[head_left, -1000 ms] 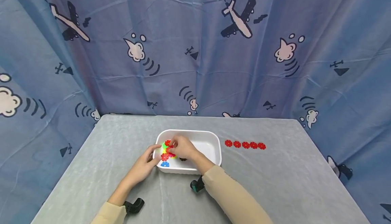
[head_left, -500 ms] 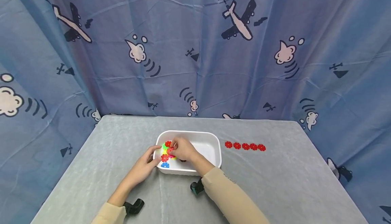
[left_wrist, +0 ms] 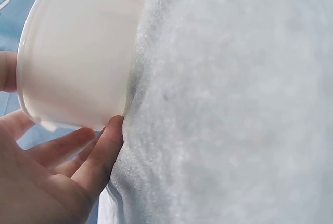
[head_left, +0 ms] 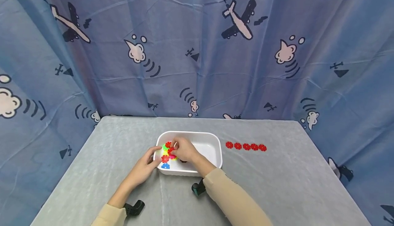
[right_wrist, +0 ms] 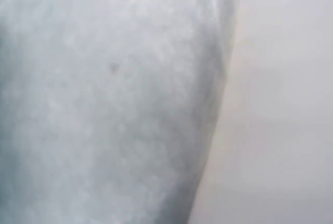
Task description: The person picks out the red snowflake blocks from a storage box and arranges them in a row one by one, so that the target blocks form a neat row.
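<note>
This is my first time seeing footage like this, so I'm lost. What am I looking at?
There is no machine here, just a person's two bare hands. The wide picture comes from a camera worn on the head; the two close ones come from cameras on the wrists. On the grey cloth stands a white tray with small colourful flower-shaped pieces in it; to its right, five red pieces lie in a row. The left hand rests against the tray's left end. The right hand reaches inside and seems to pinch a red piece. The right wrist picture shows mostly cloth and tray wall, no hand.
</note>
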Demonstrator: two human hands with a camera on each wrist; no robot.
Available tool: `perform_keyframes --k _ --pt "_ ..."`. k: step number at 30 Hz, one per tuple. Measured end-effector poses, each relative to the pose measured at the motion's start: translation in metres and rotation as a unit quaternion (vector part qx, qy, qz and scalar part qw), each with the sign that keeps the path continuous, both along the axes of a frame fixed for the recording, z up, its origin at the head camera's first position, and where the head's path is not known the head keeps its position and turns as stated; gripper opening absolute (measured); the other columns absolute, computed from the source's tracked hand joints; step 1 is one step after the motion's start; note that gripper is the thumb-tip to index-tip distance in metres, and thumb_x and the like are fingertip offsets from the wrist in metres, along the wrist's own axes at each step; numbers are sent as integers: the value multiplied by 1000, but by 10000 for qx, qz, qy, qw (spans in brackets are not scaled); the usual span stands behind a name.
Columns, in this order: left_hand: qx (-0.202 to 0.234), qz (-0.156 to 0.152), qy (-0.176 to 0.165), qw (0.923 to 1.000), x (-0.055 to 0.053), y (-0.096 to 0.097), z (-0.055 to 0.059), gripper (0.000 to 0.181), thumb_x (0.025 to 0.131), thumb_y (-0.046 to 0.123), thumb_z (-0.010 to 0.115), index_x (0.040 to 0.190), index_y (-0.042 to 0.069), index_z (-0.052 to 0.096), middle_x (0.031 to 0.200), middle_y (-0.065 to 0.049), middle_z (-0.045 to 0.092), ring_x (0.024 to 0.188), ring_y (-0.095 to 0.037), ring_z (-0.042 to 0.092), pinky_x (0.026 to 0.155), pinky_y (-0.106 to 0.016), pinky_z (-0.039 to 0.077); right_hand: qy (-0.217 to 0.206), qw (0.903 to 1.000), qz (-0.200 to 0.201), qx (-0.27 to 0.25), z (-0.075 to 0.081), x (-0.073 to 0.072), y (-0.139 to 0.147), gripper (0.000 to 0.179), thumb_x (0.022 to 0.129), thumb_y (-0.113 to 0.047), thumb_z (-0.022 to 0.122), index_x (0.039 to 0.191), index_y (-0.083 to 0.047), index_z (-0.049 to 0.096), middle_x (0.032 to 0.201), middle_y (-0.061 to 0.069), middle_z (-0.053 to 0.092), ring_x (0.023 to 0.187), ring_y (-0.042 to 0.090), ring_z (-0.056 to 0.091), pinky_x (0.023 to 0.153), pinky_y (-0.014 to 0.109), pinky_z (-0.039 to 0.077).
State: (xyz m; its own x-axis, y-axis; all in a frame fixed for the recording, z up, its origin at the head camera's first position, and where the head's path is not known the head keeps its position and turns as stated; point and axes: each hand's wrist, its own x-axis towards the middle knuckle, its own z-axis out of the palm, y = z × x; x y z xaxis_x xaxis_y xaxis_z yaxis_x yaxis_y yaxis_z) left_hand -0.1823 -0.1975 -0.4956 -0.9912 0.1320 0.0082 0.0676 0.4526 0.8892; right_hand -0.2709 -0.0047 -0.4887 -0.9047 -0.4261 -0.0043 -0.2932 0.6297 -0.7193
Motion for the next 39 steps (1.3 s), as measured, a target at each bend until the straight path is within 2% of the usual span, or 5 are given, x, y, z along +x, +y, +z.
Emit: perform_keyframes --k 12,22,28,36,39 --pt "-17 -12 30 10000 0 0 -1 45 103 20 59 147 14 49 152 -20 46 136 -46 47 110 -59 39 -195 9998 96 -2 19 7 4 13 90 -12 78 94 -11 65 79 2 60 65 15 57 54 25 48" --pt "-66 8 68 10000 2 -1 1 45 103 21 59 147 14 49 151 -22 47 135 -48 47 109 -60 39 239 9991 333 76 39 16 25 13 90 -11 77 97 -7 67 74 -1 60 60 12 55 54 25 47" --pt "-71 43 84 9999 2 -1 2 45 102 20 59 146 14 49 152 -22 46 135 -47 47 109 -60 39 494 9978 435 67 51 24 43 10 91 -10 75 94 -13 66 74 -4 60 64 10 55 58 24 46" --pt "-20 19 -25 10000 0 -1 0 45 103 19 59 147 14 49 151 -22 47 135 -44 48 108 -58 42 1095 9932 358 -194 59 35 81 8 90 -7 74 91 -12 68 71 -8 60 66 10 56 62 26 48" --pt "9 -11 -27 10000 0 -1 2 45 104 19 58 147 13 48 152 -22 46 136 -44 47 108 -58 41 1075 9932 239 -371 60 37 98 8 90 -6 74 92 -12 68 71 -8 59 67 10 56 64 26 49"
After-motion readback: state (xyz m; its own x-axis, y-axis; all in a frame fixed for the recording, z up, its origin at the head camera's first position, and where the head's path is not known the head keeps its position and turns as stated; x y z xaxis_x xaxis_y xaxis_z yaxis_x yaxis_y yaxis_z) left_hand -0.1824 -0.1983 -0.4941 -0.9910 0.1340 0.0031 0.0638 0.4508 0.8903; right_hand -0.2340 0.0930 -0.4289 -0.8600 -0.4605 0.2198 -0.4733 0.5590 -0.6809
